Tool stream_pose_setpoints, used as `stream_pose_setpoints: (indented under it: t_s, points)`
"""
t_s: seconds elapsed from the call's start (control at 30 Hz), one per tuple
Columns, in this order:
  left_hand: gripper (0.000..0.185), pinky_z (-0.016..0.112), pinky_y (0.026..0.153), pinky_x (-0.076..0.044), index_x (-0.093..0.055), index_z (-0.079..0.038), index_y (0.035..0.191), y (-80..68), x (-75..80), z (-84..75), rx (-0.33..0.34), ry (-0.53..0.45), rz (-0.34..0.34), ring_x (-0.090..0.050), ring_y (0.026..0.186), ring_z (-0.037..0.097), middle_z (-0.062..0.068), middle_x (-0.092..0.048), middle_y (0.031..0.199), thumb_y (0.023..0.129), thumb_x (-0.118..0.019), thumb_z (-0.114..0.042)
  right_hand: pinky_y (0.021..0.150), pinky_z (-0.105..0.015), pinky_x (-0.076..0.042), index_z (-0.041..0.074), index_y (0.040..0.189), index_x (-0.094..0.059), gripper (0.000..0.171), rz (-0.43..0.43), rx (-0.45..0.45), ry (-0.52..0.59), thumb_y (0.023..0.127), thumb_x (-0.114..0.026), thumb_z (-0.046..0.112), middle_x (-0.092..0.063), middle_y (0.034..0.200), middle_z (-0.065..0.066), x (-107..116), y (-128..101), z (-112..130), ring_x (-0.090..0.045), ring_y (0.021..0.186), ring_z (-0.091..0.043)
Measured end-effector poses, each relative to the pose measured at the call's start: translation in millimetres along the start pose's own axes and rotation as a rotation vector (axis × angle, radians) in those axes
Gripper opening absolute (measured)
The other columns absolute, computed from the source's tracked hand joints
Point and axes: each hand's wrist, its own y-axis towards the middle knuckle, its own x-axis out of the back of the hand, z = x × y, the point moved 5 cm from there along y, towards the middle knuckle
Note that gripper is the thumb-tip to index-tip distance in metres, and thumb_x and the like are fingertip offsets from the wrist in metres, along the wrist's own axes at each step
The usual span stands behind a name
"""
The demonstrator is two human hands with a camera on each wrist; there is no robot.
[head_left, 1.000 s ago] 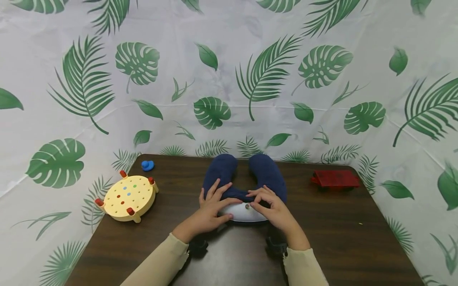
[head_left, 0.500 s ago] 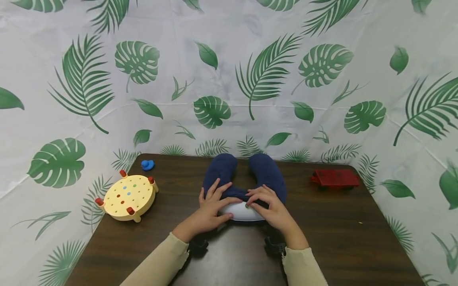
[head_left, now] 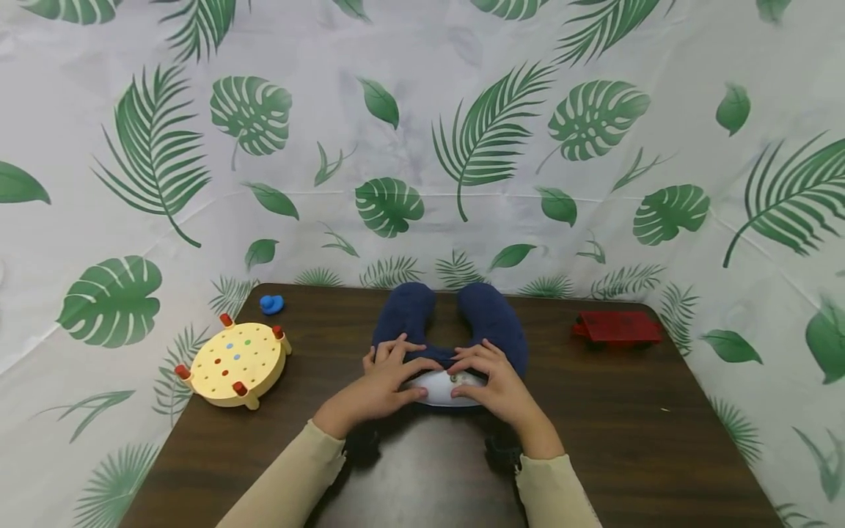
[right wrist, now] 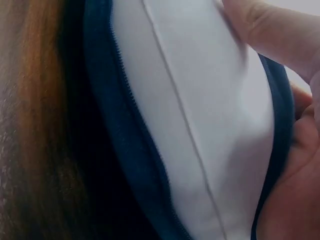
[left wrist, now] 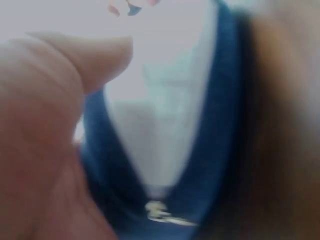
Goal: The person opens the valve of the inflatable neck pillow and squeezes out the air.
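Note:
A navy U-shaped neck pillow (head_left: 491,323) lies on the table, its curved base toward me. Along that base a zipper gapes, showing the white inner cushion (head_left: 437,383). My left hand (head_left: 372,389) grips the left part of the base, thumb across the white and fingers over the top. The right hand (head_left: 505,389) holds the right part, its fingers bent over the far edge and its thumb on the white. A metal zipper pull (left wrist: 159,212) hangs at one end of the gap in the left wrist view. Zipper teeth edge the navy fabric (right wrist: 135,150) in the right wrist view.
A round yellow pegboard toy (head_left: 240,363) with red-tipped legs stands at the left. Behind it sits a small blue duck (head_left: 271,304). A red box-like thing (head_left: 617,327) is at the back right of the dark wooden table (head_left: 614,440). Leaf-print cloth hangs behind.
My right thumb has come down onto the white cushion, and its fingers have spread from a pinch. The left fingers have bent more. The pillow stays in place.

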Motion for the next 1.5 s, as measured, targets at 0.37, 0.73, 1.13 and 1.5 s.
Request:
stream_pose_setpoints:
  t_s: [0.37, 0.73, 1.13, 1.5]
  points:
    - [0.085, 0.064, 0.13, -0.023, -0.053, -0.011, 0.133, 18.6, 24.9, 10.2, 0.139, 0.111, -0.172, -0.025, 0.164, 0.041, 0.019, -0.047, 0.155, 0.079, -0.092, -0.065, 0.131, -0.062, -0.027, 0.032, 0.107, -0.083, 0.033, -0.061, -0.01, 0.013, 0.079, -0.097, 0.021, -0.08, 0.123, 0.005, -4.8, -1.3, -0.9, -0.07, 0.133, -0.026]
    - [0.108, 0.064, 0.136, -0.007, -0.037, -0.004, 0.158, 33.1, 4.8, 22.4, 0.164, 0.045, -0.172, -0.004, 0.17, 0.043, 0.025, -0.024, 0.172, 0.085, -0.086, -0.066, 0.116, -0.042, -0.047, 0.023, 0.108, -0.082, 0.032, -0.082, 0.029, 0.014, 0.079, -0.097, 0.022, -0.078, 0.126, 0.003, -3.1, -1.0, -4.6, -0.068, 0.132, -0.028]
    - [0.141, 0.081, 0.127, -0.014, -0.004, -0.015, 0.177, 23.4, -0.2, 26.6, 0.24, 0.068, -0.093, 0.021, 0.17, 0.03, 0.007, 0.02, 0.184, 0.079, -0.081, -0.08, 0.131, -0.058, -0.029, 0.034, 0.107, -0.082, 0.03, -0.066, -0.034, 0.027, 0.082, -0.096, 0.025, -0.08, 0.129, 0.005, -7.5, -1.4, -7.9, -0.068, 0.137, -0.025]
    - [0.115, 0.081, 0.127, -0.014, -0.005, -0.019, 0.177, 23.9, -1.7, 28.1, 0.233, 0.091, -0.112, 0.02, 0.17, 0.03, 0.005, 0.019, 0.183, 0.097, -0.057, -0.082, 0.129, -0.062, -0.03, 0.031, 0.107, -0.082, 0.031, -0.08, 0.002, 0.025, 0.081, -0.096, 0.022, -0.081, 0.127, 0.001, -7.6, -0.7, -8.0, -0.071, 0.132, -0.026]
